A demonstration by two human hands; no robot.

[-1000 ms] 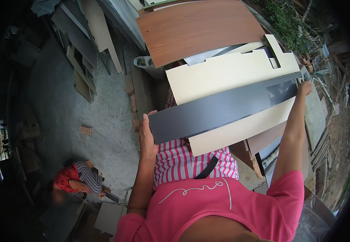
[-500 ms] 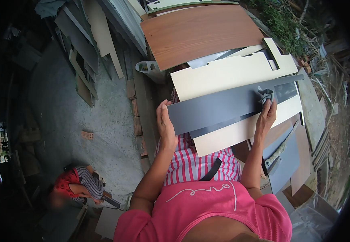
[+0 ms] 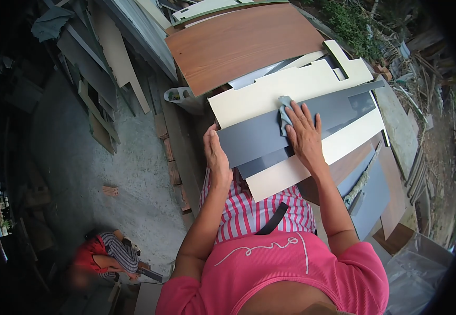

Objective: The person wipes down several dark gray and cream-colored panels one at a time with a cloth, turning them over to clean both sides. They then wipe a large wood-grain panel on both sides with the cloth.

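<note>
A long grey panel (image 3: pixel 254 127) lies across cream panels (image 3: pixel 283 92) in front of me. My left hand (image 3: pixel 218 152) grips its left end, with the fingers at the edge. Near the panel's middle, my right hand (image 3: pixel 305 134) lies spread, pressing a grey-blue cloth (image 3: pixel 285 113) on the surface under and beside its fingers. A darker glossy panel (image 3: pixel 270 161) shows beneath the grey one, over the near cream panel (image 3: pixel 285 178).
Beyond lies a brown wood-look board (image 3: pixel 244 44). A white bag (image 3: pixel 183 98) stands left of the stack. Boards (image 3: pixel 89 68) lean at the upper left, and a brick (image 3: pixel 110 190) is on the floor. A person (image 3: pixel 102 254) bends at the lower left.
My right hand has moved left along the grey panel with the cloth, from near its far right part to the middle, and now lies flatter. My left hand stays at the end.
</note>
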